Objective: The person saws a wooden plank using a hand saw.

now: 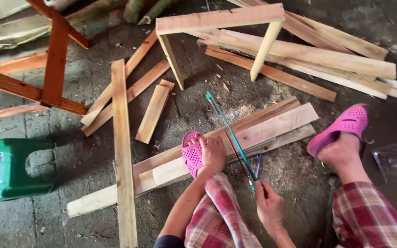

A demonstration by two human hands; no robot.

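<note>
Gripping the handle of a hacksaw (233, 138) in my right hand (268, 206), I have my fingers curled fully around it near my knee, and its teal frame runs up and away from me across the long board (272, 128) on the floor. My left hand (213, 154) lies on my left foot, palm down with the fingers loosely bent over the toes; it grasps nothing that I can make out, only resting there. That foot wears a pink slipper (192, 156) and stands on the board, just left of where the saw crosses it. My plaid trousers (221, 216) fill the bottom edge, and my other foot in a second pink slipper (341, 128) sits on the concrete floor (70, 92) to the right, off the wood. The board I stand on lies slantwise, stacked with other planks beside and under it, with pale sawdust around them. A narrow plank (122, 151) crosses its left end, pointing away from me. To the left stands a green plastic stool (14, 170). Farther out lie a short plank (154, 111) and several reddish slats, then a pale wooden frame (219, 20) on two legs, a pile of long boards (327, 57) at the right, and a reddish-brown wooden frame (53, 59) at the far left.
</note>
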